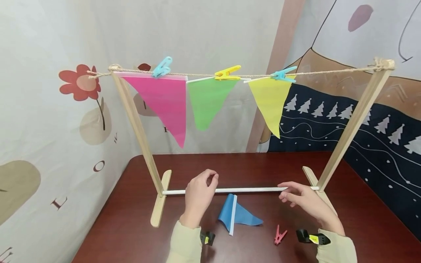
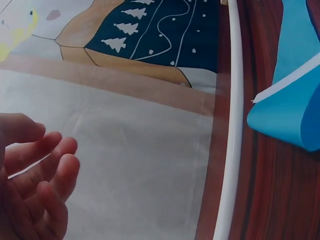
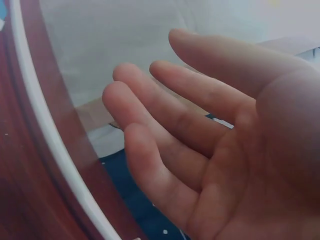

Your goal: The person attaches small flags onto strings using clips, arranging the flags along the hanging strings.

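Note:
Loosely curved and holding nothing, my left hand [image 1: 201, 195] hovers over the white rod [image 1: 250, 190] in the head view. My right hand [image 1: 306, 201] is near the rod's right end with relaxed, spread fingers; its palm is bare in the right wrist view. Between the hands, a blue pennant [image 1: 246, 215] lies partly folded on the table, a white strip [image 1: 233, 215] along its edge. A small red clothespin [image 1: 280, 235] lies nearer the right wrist. Pink [image 1: 164, 98], green [image 1: 210, 98] and yellow [image 1: 271, 102] pennants hang from a string [image 1: 329, 72] above.
Two wooden posts [image 1: 139, 135] on flat feet hold up the string and are joined low down by the rod. Blue [image 1: 162, 67] and yellow [image 1: 227, 73] clothespins grip the string. A dark red table [image 1: 125, 226] lies below, with patterned cloth [image 1: 223, 40] behind.

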`<state>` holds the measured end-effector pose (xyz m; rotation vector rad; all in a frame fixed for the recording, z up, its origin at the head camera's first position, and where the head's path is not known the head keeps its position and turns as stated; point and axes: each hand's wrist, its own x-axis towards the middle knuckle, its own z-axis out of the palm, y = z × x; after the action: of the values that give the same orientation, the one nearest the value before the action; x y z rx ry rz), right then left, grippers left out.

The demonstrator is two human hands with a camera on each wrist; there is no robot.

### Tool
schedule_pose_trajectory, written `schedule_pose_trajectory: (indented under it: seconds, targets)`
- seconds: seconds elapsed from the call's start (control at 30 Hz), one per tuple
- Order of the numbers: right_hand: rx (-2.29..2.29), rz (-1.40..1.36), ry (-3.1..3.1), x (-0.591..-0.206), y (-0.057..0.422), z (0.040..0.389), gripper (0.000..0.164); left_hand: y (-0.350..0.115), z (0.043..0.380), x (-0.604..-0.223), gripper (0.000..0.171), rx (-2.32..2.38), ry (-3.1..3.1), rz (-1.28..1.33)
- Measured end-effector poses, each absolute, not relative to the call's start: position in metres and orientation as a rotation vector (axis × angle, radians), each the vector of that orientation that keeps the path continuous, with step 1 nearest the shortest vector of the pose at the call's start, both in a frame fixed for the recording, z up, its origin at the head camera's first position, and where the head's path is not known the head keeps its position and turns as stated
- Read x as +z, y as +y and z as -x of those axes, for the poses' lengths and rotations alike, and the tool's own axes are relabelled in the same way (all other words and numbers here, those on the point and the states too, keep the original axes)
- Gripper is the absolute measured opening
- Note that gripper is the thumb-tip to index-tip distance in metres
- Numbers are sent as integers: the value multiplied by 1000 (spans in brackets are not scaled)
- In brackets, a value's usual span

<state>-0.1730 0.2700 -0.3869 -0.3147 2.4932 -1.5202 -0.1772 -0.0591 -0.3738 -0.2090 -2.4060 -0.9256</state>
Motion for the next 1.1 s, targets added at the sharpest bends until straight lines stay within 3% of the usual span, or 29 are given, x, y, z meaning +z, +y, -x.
schedule_pose_trajectory:
  seconds: [1.1]
  targets:
    - [-1329,435,2379,-430,251,188,41,-36,177,-391,16,-971,-2636,373]
